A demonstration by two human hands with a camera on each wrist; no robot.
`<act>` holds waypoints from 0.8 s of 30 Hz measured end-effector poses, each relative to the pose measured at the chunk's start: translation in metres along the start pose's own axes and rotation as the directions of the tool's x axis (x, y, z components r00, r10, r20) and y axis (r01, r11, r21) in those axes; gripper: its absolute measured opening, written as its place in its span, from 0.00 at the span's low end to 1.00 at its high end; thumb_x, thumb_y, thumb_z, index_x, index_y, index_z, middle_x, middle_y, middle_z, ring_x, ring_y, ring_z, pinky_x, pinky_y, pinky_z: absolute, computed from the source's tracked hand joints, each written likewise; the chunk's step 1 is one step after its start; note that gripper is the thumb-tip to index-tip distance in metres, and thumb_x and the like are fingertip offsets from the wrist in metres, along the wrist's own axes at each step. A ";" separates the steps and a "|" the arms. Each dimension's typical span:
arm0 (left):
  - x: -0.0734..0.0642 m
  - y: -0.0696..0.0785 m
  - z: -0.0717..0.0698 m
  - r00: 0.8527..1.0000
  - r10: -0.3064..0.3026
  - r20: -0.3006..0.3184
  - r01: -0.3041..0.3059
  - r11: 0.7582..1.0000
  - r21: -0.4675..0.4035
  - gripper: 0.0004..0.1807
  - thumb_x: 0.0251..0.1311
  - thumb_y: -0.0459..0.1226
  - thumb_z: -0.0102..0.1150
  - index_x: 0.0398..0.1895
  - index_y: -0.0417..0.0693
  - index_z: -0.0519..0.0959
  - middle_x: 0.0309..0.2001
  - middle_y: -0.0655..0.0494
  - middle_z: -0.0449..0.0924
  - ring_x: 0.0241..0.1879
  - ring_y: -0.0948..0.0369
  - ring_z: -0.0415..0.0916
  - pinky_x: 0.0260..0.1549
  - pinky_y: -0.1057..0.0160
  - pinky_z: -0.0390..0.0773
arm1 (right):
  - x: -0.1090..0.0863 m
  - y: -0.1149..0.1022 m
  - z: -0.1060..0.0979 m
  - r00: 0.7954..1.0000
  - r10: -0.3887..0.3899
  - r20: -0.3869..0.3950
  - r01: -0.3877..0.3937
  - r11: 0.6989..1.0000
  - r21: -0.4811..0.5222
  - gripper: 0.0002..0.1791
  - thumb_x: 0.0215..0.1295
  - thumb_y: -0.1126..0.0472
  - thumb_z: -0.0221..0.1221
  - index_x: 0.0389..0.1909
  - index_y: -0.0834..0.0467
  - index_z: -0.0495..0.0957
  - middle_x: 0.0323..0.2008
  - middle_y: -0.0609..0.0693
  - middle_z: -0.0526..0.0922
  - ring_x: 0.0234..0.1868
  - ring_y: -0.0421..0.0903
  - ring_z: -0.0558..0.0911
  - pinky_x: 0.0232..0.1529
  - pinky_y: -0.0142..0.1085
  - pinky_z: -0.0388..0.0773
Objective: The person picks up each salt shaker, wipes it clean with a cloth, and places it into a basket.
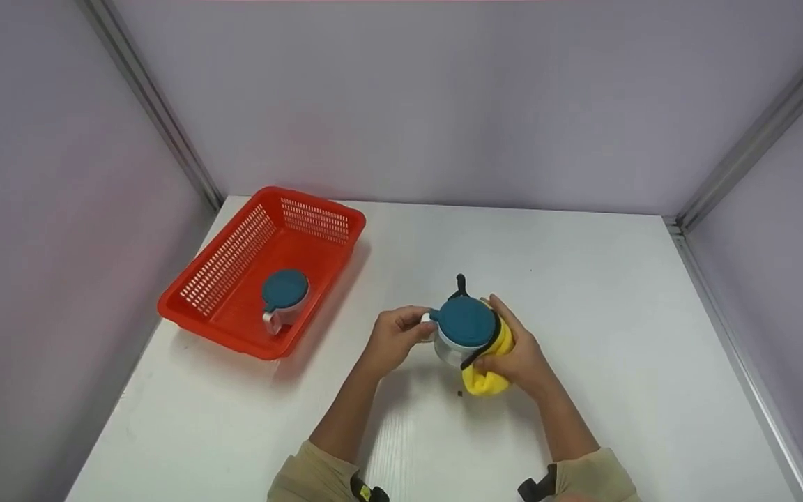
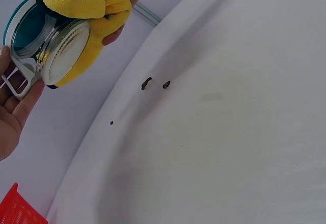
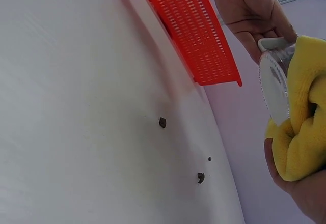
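Note:
A clear glass jar (image 1: 449,351) with a teal lid (image 1: 468,321) and a white handle (image 2: 24,76) is held above the white table. My left hand (image 1: 396,339) pinches the handle between thumb and fingers. On the other side my right hand (image 1: 518,357) grips a yellow cloth (image 1: 488,381) with dark edging, wrapped against the jar's side. In the right wrist view the folded cloth (image 3: 305,127) covers much of the glass, and the jar's round base (image 3: 273,87) shows. Part of the right fingers is hidden behind the cloth.
A red plastic basket (image 1: 234,341) stands at the left of the white table (image 1: 603,300). In it sits a second lidded jar (image 1: 288,313) with a handle. Small dark crumbs (image 2: 146,83) lie on the table below the hands. Pale walls (image 1: 443,104) surround the table.

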State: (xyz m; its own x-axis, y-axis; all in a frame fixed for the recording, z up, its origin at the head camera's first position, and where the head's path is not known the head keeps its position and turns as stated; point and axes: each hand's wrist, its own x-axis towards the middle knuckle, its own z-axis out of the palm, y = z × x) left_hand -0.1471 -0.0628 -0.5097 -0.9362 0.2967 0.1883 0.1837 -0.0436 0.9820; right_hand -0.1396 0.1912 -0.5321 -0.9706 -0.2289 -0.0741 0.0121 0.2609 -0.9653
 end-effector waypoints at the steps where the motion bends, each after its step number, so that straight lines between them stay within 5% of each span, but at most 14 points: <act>1: 0.000 0.000 0.000 1.000 -0.004 0.007 0.004 1.000 0.004 0.12 0.64 0.34 0.62 0.48 0.38 0.83 0.43 0.47 0.87 0.42 0.59 0.85 0.44 0.53 0.85 | 0.000 0.000 0.000 1.000 -0.006 0.007 0.006 1.000 0.001 0.64 0.37 0.63 0.78 0.75 0.35 0.53 0.72 0.39 0.64 0.61 0.49 0.71 0.64 0.42 0.70; 10: 0.005 -0.027 -0.003 0.999 -0.031 0.037 0.031 0.999 -0.007 0.10 0.65 0.33 0.60 0.48 0.42 0.84 0.43 0.49 0.87 0.42 0.58 0.85 0.42 0.57 0.86 | 0.000 -0.001 -0.002 0.999 -0.012 0.033 0.012 1.000 0.011 0.65 0.35 0.64 0.77 0.76 0.34 0.53 0.72 0.36 0.64 0.59 0.51 0.71 0.61 0.45 0.72; 17: -0.002 -0.001 0.000 0.997 -0.042 0.059 0.045 0.998 -0.044 0.11 0.66 0.33 0.60 0.48 0.36 0.82 0.44 0.44 0.86 0.43 0.58 0.85 0.44 0.51 0.85 | -0.001 -0.002 -0.003 0.999 -0.027 0.036 0.026 0.999 0.042 0.64 0.37 0.66 0.77 0.75 0.34 0.54 0.72 0.39 0.64 0.61 0.51 0.71 0.64 0.44 0.70; 24: -0.006 -0.004 0.005 0.999 -0.053 -0.005 0.053 0.998 -0.043 0.12 0.65 0.35 0.61 0.48 0.38 0.83 0.44 0.46 0.86 0.44 0.59 0.84 0.44 0.54 0.85 | -0.003 0.000 -0.002 1.000 -0.008 -0.002 0.008 1.000 0.019 0.64 0.37 0.65 0.77 0.76 0.35 0.53 0.72 0.41 0.64 0.61 0.50 0.70 0.64 0.43 0.70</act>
State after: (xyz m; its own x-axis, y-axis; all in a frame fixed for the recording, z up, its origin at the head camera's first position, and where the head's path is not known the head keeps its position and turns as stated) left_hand -0.1410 -0.0599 -0.5147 -0.9461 0.2941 0.1358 0.1208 -0.0687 0.9903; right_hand -0.1370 0.1939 -0.5317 -0.9712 -0.2289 -0.0658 0.0090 0.2410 -0.9705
